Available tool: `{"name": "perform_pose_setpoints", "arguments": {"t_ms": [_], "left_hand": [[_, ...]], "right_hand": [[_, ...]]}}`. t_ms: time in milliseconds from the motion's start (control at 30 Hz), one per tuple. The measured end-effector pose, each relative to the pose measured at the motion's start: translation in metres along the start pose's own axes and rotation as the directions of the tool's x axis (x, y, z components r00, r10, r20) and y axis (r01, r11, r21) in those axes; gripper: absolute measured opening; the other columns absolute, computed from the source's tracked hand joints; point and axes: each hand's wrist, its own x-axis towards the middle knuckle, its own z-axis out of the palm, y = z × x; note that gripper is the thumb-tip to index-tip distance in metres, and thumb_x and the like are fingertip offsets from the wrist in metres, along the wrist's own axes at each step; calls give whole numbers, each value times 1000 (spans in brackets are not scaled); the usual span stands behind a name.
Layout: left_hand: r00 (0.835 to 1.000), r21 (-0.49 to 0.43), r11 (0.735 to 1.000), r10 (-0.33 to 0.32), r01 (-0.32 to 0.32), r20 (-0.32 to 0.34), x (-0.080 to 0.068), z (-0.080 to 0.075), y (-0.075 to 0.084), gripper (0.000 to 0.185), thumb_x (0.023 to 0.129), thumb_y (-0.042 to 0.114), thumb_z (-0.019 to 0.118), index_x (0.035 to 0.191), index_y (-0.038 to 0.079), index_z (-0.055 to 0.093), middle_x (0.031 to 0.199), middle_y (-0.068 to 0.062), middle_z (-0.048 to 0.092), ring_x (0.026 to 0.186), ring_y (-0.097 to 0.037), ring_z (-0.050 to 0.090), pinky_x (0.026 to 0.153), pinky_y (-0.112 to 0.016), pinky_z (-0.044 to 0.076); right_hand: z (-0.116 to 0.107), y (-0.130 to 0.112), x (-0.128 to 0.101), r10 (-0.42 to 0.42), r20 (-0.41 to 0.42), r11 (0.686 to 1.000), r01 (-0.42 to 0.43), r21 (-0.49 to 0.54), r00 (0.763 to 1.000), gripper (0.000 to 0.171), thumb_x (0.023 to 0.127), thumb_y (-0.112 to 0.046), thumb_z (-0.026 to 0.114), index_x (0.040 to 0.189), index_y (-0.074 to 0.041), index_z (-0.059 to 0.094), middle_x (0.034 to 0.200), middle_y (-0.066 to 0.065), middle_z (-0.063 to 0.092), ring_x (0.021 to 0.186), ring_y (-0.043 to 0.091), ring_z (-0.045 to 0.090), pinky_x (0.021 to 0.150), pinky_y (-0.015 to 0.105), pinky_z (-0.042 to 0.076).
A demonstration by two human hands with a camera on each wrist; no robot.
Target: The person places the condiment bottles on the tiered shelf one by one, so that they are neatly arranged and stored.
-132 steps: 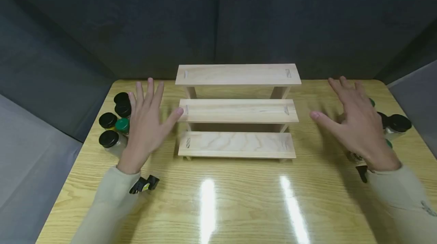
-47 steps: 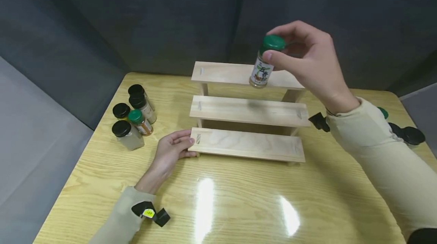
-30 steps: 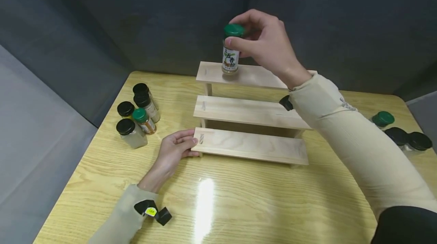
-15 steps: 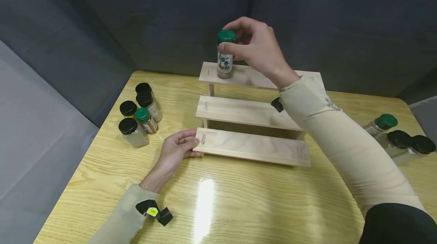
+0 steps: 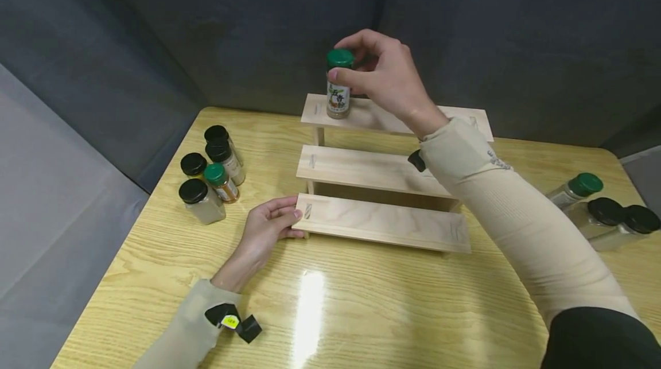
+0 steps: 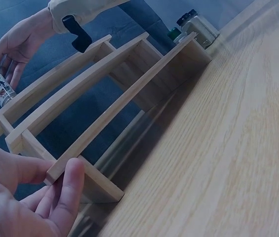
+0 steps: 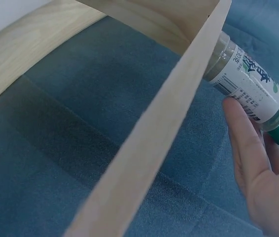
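The right hand (image 5: 384,79) grips a green-capped spice jar (image 5: 337,86) near its cap, thumb on one side and fingers (image 7: 243,138) curled round the other. The jar stands upright at the left end of the top step of a three-step wooden rack (image 5: 382,220), its base on or just above the board — the head view does not settle which. In the right wrist view the jar's white label and green cap show just beyond the edge of the board, the fingers lying along the glass.

The left hand (image 5: 265,226) holds the left end of the rack's lowest step — the thumb on top of the board, the fingers lightly bent against its end, as the left wrist view shows. The hand rests on the counter (image 5: 361,311) near the middle of its front half.

The rack stands in the middle of the counter, toward the back edge. By the counter's left edge a cluster of spice jars (image 5: 209,171) stands upright, well apart from the rack: four with black caps and one with a green cap. Near the right edge lie more jars (image 5: 604,211), tilted or on their sides, one green-capped and two black-capped. Both arms wear beige sleeves, each with a small black clip at the wrist.
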Motion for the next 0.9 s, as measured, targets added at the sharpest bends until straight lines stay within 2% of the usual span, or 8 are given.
{"name": "perform_pose_setpoints", "arguments": {"t_ms": [333, 533, 733, 900], "left_hand": [[1000, 8, 1000, 6, -6, 10, 0, -2, 1, 36, 105, -11, 64, 141, -15, 59, 108, -15, 68, 86, -17, 73, 79, -31, 68], [1000, 10, 1000, 1, -1, 11, -1, -2, 1, 37, 105, -11, 64, 141, -15, 59, 110, -17, 68, 87, -18, 74, 79, -32, 68], [1000, 11, 1000, -12, 11, 15, -2, -4, 2, 38, 105, -11, 64, 142, -14, 59, 111, -16, 68, 88, -19, 73, 80, -33, 68], [1000, 15, 1000, -6, 6, 11, -3, -7, 3, 38, 105, -10, 64, 143, -15, 58, 110, -15, 67, 89, -18, 73, 80, -32, 68]], "right_hand": [[1, 3, -3, 7, 10, 1000, -7, 21, 1000, 46, 97, -23, 87, 138, -9, 69, 118, 7, 67, 96, 25, 69, 84, 39, 67], [-2, 3, -7, -1, -2, 1000, 1, 9, 1000, 50, 95, -24, 88, 139, -11, 69, 119, 6, 69, 97, 24, 70, 88, 33, 63], [-13, -1, -20, -12, -29, 1000, 12, -9, 999, 51, 94, -25, 89, 140, -12, 70, 123, 8, 70, 103, 23, 70, 94, 32, 57], [-28, -3, -37, 11, -53, 999, -13, -40, 999, 49, 94, -27, 89, 139, -16, 71, 125, 8, 71, 107, 22, 67, 92, 32, 53]]}}
